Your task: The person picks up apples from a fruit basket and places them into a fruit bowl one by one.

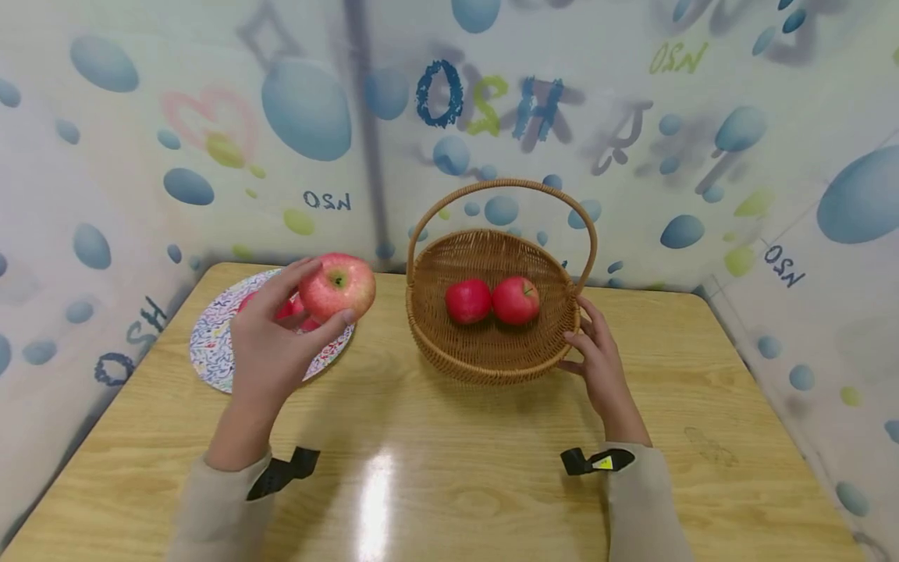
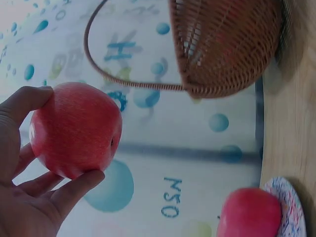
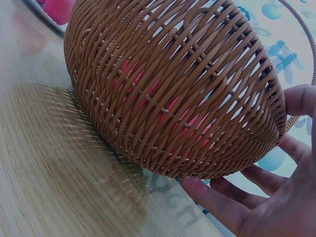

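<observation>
My left hand [image 1: 270,355] holds a red apple [image 1: 347,293] between thumb and fingers, raised over the right part of a speckled plate [image 1: 213,353]. In the left wrist view this apple [image 2: 76,131] shows whole, gripped at its sides. A brown wicker basket [image 1: 485,371] with a tall arched handle stands at the table's middle, tipped so its inside faces me. Two red apples [image 1: 516,300] lie side by side in it. My right hand [image 1: 602,367] grips the basket's right side, thumb at the rim and fingers under the woven wall [image 3: 163,98].
More red apples [image 2: 252,212] lie on the plate, partly hidden behind my left hand in the head view. The wooden table [image 1: 435,468] ends at a wall [image 1: 393,179] printed with blue bubbles and letters, close behind the basket.
</observation>
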The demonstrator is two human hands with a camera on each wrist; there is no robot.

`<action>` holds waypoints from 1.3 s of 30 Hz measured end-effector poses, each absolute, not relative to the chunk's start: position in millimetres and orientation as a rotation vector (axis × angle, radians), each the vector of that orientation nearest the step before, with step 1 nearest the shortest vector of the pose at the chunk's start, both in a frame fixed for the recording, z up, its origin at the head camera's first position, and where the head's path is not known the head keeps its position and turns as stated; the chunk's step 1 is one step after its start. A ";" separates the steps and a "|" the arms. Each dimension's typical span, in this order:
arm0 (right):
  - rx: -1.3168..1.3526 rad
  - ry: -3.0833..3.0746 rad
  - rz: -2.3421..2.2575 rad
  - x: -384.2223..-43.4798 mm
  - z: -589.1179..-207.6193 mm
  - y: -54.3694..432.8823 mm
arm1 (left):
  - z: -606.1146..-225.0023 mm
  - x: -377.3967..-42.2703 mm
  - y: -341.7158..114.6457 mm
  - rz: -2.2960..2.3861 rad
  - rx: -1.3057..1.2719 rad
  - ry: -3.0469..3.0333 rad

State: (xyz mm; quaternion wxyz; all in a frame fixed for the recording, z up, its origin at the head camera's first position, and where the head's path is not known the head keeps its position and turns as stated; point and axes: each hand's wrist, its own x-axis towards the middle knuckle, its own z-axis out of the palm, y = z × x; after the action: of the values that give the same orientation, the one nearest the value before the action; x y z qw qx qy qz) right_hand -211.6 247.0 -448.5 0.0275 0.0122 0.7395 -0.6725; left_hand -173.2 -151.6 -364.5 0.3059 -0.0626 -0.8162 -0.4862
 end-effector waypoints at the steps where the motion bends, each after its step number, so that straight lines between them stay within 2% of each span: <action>1: 0.035 2.287 -2.077 -211.9 -448.5 246.7 | -364.0 -173.8 -155.4 -1.285 -0.140 -2.152; 9: 0.026 2.293 -2.069 -213.7 -447.5 245.9 | -361.5 -176.5 -181.7 -1.318 0.125 -2.104; 21: 0.042 2.282 -2.071 -211.6 -446.9 248.2 | -366.6 -181.5 -206.9 -1.147 0.289 -2.119; 31: 0.043 2.271 -2.075 -210.9 -449.2 249.1 | -392.3 -192.4 -238.7 -1.145 0.476 -2.099; 39: 0.045 2.246 -2.096 -211.9 -448.7 248.8 | -398.3 -196.6 -257.3 -1.212 0.574 -1.987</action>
State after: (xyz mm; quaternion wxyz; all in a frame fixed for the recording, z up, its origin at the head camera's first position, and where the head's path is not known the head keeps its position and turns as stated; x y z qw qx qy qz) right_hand -211.9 248.8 -448.7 0.0343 0.0145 0.7306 -0.6818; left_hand -196.6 -257.3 -398.3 0.3639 0.2230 -0.7721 -0.4709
